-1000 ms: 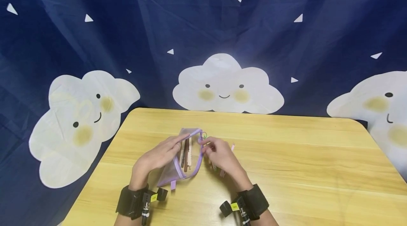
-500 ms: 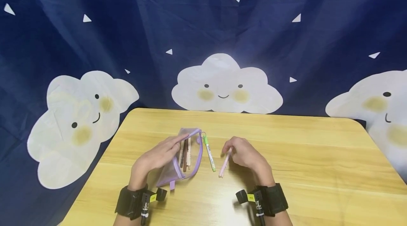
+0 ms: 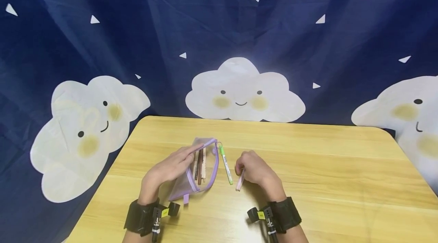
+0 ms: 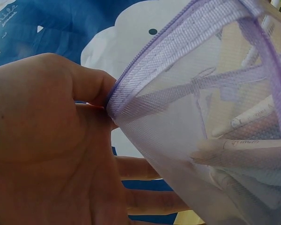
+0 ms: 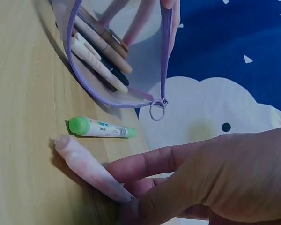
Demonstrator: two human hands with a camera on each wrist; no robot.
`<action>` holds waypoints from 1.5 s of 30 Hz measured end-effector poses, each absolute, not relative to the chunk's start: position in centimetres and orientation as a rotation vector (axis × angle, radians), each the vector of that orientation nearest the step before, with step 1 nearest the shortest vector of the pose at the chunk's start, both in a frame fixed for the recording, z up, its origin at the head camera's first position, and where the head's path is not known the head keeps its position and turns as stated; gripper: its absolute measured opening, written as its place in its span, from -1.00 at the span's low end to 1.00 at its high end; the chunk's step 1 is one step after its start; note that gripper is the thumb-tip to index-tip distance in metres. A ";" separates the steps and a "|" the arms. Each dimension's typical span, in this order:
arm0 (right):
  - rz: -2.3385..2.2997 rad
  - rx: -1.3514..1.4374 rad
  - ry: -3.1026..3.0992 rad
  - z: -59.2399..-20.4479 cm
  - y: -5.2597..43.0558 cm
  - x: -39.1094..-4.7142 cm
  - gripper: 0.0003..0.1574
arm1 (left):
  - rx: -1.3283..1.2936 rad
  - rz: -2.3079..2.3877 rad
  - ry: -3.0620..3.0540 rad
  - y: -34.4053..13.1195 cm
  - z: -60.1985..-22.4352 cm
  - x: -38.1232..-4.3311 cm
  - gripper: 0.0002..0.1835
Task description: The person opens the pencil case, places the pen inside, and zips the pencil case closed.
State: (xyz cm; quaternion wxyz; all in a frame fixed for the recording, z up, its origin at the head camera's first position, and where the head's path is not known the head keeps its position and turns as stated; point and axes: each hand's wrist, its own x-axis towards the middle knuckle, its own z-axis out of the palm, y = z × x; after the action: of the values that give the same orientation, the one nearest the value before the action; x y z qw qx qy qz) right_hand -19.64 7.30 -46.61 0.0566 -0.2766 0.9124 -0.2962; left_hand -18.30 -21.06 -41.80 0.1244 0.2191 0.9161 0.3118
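Observation:
My left hand (image 3: pixel 172 165) pinches the edge of a translucent mesh pencil case (image 4: pixel 164 112) by its purple zip, thumb against the rim in the left wrist view. The case lies unzipped, its mouth facing right, with several brown, white and dark pens (image 5: pixel 100 44) inside. To the right, my right hand (image 3: pixel 258 170) pinches the far end of a pale pink pen (image 5: pixel 86 166) between thumb and fingers, low over the table. Between the case and that hand, a white highlighter with green ends (image 3: pixel 226 167) lies on the table.
A wooden table (image 3: pixel 325 182) lies beneath everything. Behind it hangs a dark blue curtain (image 3: pixel 164 15) with cloud prints. A small ring (image 5: pixel 158 110) hangs from the zip at the case's far corner.
My right hand has left the case mouth and moved right, uncovering the green-ended highlighter. It has come to the pink pen and now pinches it. My left hand has kept its place.

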 end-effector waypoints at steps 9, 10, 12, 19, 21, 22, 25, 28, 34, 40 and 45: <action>-0.800 -0.857 2.776 -46.1 7.7 -19.5 -0.52 | 0.704 0.897 2.674 -20.8 -41.5 -18.4 -0.49; -0.788 -0.860 2.777 -46.0 7.8 -19.5 -0.51 | 0.714 0.899 2.675 -20.8 -41.4 -18.4 -0.49; -0.770 -0.864 2.779 -46.0 7.8 -19.4 -0.50 | 0.717 0.899 2.678 -20.8 -41.5 -18.3 -0.50; -0.757 -0.805 2.728 -45.8 7.7 -19.3 -0.50 | 0.698 0.906 2.683 -21.0 -41.7 -18.1 -0.50; -0.784 -0.814 2.712 -45.6 7.9 -19.4 -0.51 | 0.697 0.908 2.682 -21.0 -41.7 -18.1 -0.50; -0.809 -0.814 2.698 -45.4 8.1 -19.5 -0.52 | 0.698 0.909 2.682 -21.0 -41.7 -18.1 -0.50; -0.889 -0.786 2.680 -45.0 8.7 -19.6 -0.54 | 0.716 0.908 2.681 -21.0 -41.7 -18.2 -0.50; -0.950 -0.700 2.690 -44.5 9.3 -19.6 -0.56 | 0.737 0.902 2.680 -21.1 -41.7 -18.3 -0.50; -0.964 -0.572 2.707 -43.7 9.8 -19.4 -0.69 | 0.739 0.898 2.682 -21.0 -41.8 -18.4 -0.49; -0.992 -0.583 2.711 -43.6 9.6 -19.2 -0.70 | 0.681 0.894 2.683 -21.0 -41.7 -18.2 -0.49; -0.996 -0.579 2.732 -43.7 9.3 -19.3 -0.76 | 0.687 0.904 2.676 -21.0 -41.6 -18.2 -0.49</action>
State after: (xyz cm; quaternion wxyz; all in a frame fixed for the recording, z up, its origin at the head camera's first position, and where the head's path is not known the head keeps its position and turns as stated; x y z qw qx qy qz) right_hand -19.29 9.32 -43.65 0.0882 -0.1944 0.9178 -0.3347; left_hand -18.19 -20.96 -41.63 0.1171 0.2346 0.9143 0.3087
